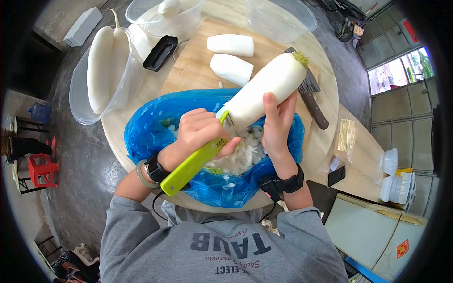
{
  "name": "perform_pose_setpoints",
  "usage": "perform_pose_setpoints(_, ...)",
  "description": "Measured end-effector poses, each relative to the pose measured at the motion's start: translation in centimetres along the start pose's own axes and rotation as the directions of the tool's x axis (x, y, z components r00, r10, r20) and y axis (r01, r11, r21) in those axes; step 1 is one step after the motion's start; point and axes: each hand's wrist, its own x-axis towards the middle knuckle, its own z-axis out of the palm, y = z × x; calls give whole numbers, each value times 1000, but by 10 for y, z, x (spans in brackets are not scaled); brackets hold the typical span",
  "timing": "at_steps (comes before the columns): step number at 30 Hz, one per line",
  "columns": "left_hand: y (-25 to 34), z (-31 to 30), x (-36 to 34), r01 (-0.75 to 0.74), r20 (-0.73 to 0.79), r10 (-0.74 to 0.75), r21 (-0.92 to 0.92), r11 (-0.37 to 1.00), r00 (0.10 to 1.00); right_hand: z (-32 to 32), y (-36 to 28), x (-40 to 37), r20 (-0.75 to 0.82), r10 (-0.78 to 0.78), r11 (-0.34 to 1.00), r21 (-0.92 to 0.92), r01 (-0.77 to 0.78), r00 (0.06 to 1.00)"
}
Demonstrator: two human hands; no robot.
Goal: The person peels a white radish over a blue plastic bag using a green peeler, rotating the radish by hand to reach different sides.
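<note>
My left hand point(200, 129) is closed around a lime-green peeler point(196, 162). The peeler's blade end rests against the lower tip of a large white radish point(269, 89). My right hand point(278, 122) grips this radish from its right side, thumb on top. The radish is tilted, its green leaf stub up to the right. Beneath both hands, a container lined with a blue plastic bag point(151, 118) holds a heap of pale peelings point(243, 153). Two peeled radish pieces point(230, 45) lie on the wooden cutting board point(188, 66) beyond.
A knife point(314, 104) lies at the board's right, partly under the radish. Whole radishes point(100, 70) fill a clear tub point(80, 89) at left. More clear tubs point(283, 21) and a black tray point(160, 53) stand at the back. A phone point(336, 176) and bagged skewers point(346, 137) lie right.
</note>
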Motion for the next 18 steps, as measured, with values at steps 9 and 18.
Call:
perform_pose_setpoints(9,-9,-11,-9,-20,-20,17,-125,992,1000,-3,1,2,-39,20,999,-24,-21,999)
perform_pose_setpoints(18,-5,6,-5,58,-84,-72,-154,986,994,-8,9,4,-60,-20,1000,-13,19,998)
